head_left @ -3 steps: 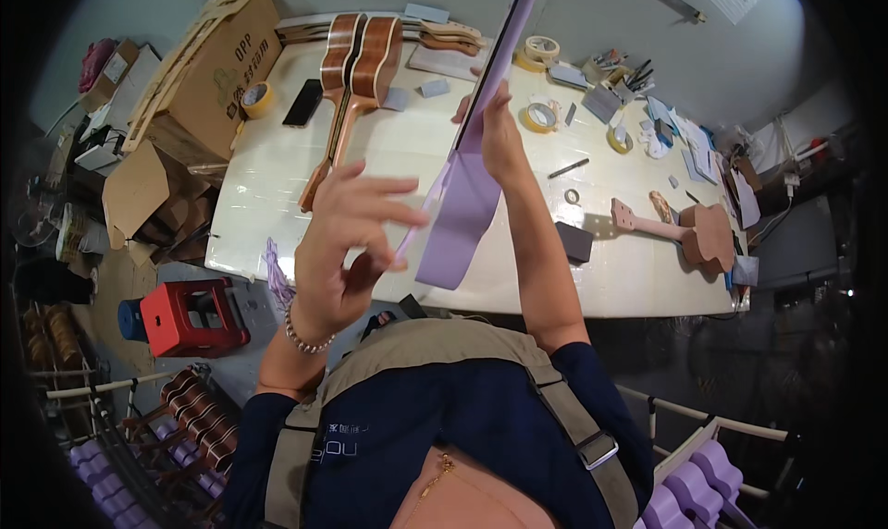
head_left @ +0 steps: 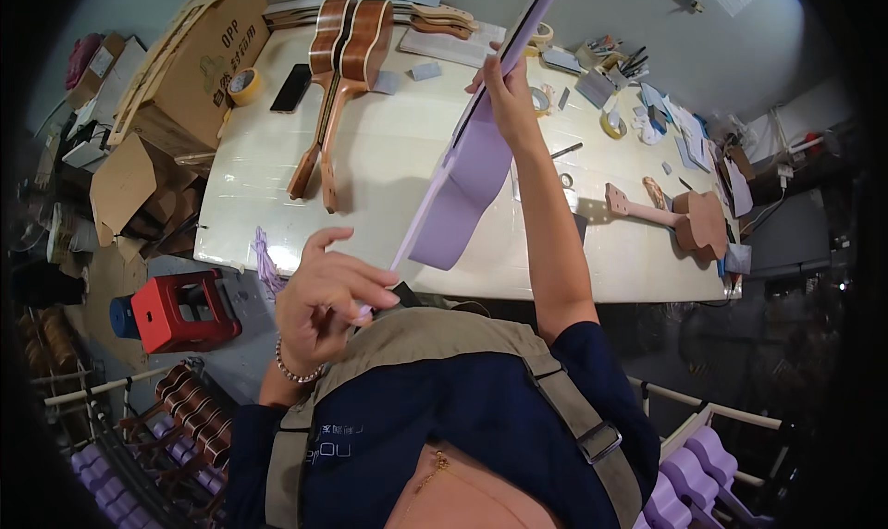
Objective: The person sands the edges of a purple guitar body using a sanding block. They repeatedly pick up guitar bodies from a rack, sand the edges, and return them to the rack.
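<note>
I held the lilac ukulele (head_left: 472,173) up in the middle of the frame, tilted, with its neck pointing to the upper edge and its body hanging over the near edge of the white table (head_left: 407,150). My right hand (head_left: 507,90) was closed around its neck in the upper centre. My left hand (head_left: 326,300), in the lower left of centre, had the fingers curled and pinched the lower end of the body. The instrument hid a part of the table behind it. In the upper left of the table lay two brown ukuleles (head_left: 335,76) side by side, a black phone (head_left: 291,87) and a roll of tape (head_left: 242,83) just beside them. At the right lay an unfinished wooden ukulele (head_left: 680,219). A cardboard box (head_left: 190,62) stood at the upper left, and a red stool (head_left: 180,309) was on the floor at the left.
</note>
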The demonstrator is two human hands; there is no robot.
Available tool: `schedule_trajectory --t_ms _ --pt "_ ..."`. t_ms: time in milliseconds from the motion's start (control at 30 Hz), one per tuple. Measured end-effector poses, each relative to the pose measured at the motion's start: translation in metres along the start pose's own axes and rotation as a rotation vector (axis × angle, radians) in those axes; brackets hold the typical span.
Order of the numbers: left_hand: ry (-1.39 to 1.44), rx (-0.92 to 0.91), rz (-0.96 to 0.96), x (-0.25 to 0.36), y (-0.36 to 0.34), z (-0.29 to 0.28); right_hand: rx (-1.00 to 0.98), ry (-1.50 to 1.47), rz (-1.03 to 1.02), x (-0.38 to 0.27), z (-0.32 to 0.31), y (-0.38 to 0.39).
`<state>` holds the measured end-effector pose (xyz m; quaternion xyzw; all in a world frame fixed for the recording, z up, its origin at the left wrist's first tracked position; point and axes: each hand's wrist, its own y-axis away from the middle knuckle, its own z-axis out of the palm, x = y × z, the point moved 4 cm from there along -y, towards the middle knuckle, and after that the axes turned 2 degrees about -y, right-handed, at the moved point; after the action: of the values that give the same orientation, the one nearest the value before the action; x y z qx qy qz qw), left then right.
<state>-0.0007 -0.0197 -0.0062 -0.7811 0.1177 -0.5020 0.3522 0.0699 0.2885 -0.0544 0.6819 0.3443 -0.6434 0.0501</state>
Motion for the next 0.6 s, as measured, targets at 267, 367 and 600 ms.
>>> schedule_trajectory --t_ms 267,367,600 --pt "0.943 0.808 -0.593 -0.109 0.117 -0.038 -0.31 -0.361 0.139 -0.017 -0.033 0.006" --pt "1.023 0.997 -0.559 -0.15 0.13 -0.073 -0.415 -0.369 0.067 -0.013 -0.045 0.016" --pt "1.085 0.785 -0.033 -0.091 0.072 -0.267 -0.716 -0.547 0.034 -0.013 -0.051 0.023"
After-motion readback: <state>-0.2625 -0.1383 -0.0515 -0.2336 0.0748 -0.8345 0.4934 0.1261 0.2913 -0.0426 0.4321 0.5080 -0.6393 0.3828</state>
